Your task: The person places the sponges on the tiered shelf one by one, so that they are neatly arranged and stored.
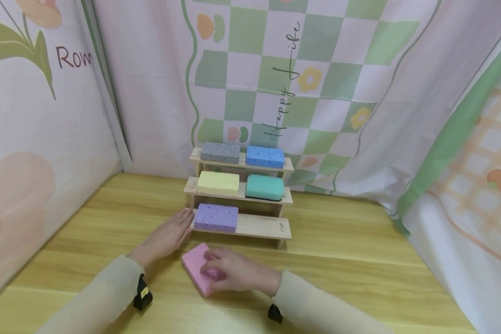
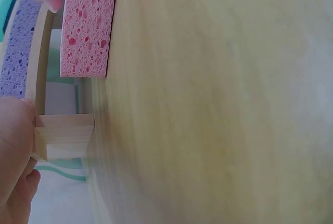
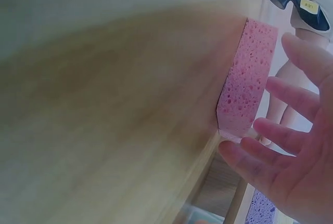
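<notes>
In the head view, a pink sponge [image 1: 194, 265] lies on the table in front of a three-tier wooden rack [image 1: 260, 226]. My right hand [image 1: 234, 270] is over the sponge; the right wrist view shows its fingers spread, with tips close above the sponge's top edge. At the left end of the bottom shelf, my left hand [image 1: 171, 234] rests its fingertips against the wood. Beside those fingertips sits a purple sponge [image 1: 215, 218] on that shelf.
The middle shelf bears a yellow sponge [image 1: 218, 183] and a teal sponge [image 1: 265, 187]. On the top shelf are a grey sponge [image 1: 220, 152] and a blue sponge [image 1: 265, 157]. Patterned curtains [image 1: 300, 93] hang behind and at both sides of the wooden table [image 1: 350, 260].
</notes>
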### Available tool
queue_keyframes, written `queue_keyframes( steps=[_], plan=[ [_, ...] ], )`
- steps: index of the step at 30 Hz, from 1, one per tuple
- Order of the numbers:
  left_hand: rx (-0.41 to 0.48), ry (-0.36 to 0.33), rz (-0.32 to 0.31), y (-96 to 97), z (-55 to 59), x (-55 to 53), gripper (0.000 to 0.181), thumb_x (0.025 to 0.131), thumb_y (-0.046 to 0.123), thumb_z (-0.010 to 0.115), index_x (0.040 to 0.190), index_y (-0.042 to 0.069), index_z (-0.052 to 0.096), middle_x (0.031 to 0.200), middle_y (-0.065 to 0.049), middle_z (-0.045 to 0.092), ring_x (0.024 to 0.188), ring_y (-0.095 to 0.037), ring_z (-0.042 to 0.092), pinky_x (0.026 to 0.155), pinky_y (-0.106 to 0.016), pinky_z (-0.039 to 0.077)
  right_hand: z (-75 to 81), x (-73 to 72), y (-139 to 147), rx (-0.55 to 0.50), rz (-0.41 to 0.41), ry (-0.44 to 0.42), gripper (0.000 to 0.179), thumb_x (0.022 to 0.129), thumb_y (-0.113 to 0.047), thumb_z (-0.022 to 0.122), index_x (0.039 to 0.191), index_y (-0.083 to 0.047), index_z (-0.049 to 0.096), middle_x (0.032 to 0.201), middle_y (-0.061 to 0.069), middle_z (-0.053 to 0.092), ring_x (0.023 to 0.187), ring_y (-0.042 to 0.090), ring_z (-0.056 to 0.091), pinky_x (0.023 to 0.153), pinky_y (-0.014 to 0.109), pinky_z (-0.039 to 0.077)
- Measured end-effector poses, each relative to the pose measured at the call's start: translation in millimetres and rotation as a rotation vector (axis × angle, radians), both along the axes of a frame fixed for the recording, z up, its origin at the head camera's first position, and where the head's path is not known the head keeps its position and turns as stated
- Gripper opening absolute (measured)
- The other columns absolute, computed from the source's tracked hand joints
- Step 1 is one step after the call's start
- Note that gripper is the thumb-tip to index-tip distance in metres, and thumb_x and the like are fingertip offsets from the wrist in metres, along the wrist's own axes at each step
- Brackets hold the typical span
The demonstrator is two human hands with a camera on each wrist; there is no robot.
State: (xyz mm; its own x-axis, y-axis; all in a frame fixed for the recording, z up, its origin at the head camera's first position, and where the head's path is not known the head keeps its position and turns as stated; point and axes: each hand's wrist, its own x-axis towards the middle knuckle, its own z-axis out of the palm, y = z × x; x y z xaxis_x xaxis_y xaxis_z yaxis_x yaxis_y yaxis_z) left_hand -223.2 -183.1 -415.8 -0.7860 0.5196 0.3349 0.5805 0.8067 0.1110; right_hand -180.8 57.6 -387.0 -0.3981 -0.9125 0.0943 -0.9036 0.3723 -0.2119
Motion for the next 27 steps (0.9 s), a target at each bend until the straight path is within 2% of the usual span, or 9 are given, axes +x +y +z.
queue_keyframes(
  steps=[11, 23, 27],
  plan=[
    [0.006, -0.004, 0.007, 0.3, -0.6, -0.2, 0.047, 0.098, 0.017, 0.043, 0.134, -0.011, 0.036, 0.140, -0.027, 0.032, 0.129, -0.040, 0.029, 0.106, -0.049, 0.026, 0.9, 1.4, 0.5, 0.026, -0.027, -0.019, 0.045, 0.077, -0.045, 0.069, 0.111, -0.017, 0.063, 0.131, 0.013, 0.048, 0.120, 0.026, 0.045, 0.101, 0.036, 0.036],
    [0.015, -0.028, 0.021, 1.3, 1.3, 1.7, 0.047, 0.098, 0.017, 0.043, 0.134, -0.011, 0.035, 0.140, -0.027, 0.031, 0.129, -0.040, 0.028, 0.106, -0.049, 0.025, -1.0, 0.5, 6.1, 0.026, 0.038, -0.038, 0.049, 0.072, -0.044, 0.075, 0.108, -0.017, 0.058, 0.133, 0.013, 0.045, 0.121, 0.023, 0.042, 0.096, 0.027, 0.039],
    [0.012, -0.021, 0.016, 1.3, 0.9, 1.2, 0.047, 0.098, 0.017, 0.042, 0.134, -0.011, 0.035, 0.140, -0.027, 0.031, 0.129, -0.040, 0.029, 0.106, -0.049, 0.025, -1.5, 0.3, 9.3, 0.028, 0.039, -0.053, 0.046, 0.072, -0.040, 0.076, 0.108, -0.017, 0.057, 0.135, 0.014, 0.044, 0.124, 0.024, 0.040, 0.099, 0.030, 0.038]
  ],
)
